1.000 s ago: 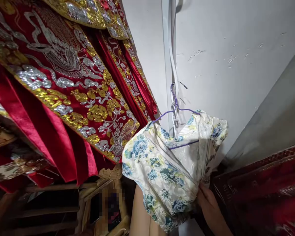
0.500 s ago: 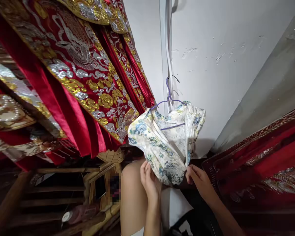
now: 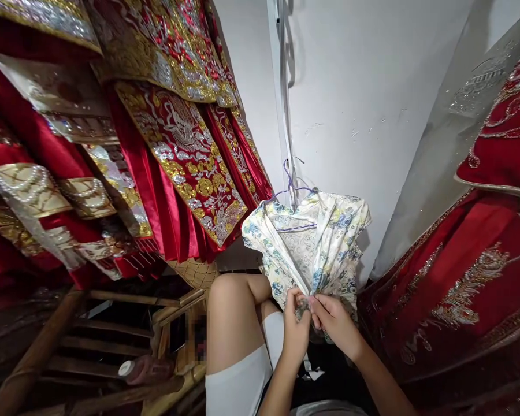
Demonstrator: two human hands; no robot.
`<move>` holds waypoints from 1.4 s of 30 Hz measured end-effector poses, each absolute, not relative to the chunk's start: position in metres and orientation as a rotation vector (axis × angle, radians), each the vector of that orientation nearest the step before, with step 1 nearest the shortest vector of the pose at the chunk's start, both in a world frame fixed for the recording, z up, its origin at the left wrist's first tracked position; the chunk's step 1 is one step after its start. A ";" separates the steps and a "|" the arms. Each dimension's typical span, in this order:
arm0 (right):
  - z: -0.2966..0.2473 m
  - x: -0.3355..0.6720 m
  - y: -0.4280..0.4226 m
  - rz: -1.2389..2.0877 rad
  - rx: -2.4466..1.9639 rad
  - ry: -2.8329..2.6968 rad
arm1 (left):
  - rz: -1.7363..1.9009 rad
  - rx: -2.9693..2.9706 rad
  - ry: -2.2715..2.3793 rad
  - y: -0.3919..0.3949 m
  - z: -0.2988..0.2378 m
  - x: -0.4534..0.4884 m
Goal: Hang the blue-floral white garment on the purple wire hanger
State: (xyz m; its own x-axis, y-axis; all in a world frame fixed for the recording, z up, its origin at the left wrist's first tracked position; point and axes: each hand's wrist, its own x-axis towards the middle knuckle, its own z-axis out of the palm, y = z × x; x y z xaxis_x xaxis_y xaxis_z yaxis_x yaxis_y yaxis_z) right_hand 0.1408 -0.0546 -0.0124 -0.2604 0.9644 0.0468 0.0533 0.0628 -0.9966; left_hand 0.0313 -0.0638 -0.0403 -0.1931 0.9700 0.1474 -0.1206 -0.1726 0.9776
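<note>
A floral garment hung from a purple hanger just right of the frame's middle. Below center, the left hand and right hand had their fingers closed, pinching its front edges where they met. Light, even tension seemed best, keeping the edges level without tugging the hanger askew. Red embroidered cloth filled the upper left; a red beaded garment hung at right.
</note>
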 end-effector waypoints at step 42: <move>0.101 0.109 0.097 0.848 -0.964 -1.359 | 1.492 2.362 1.117 0.103 0.118 -0.041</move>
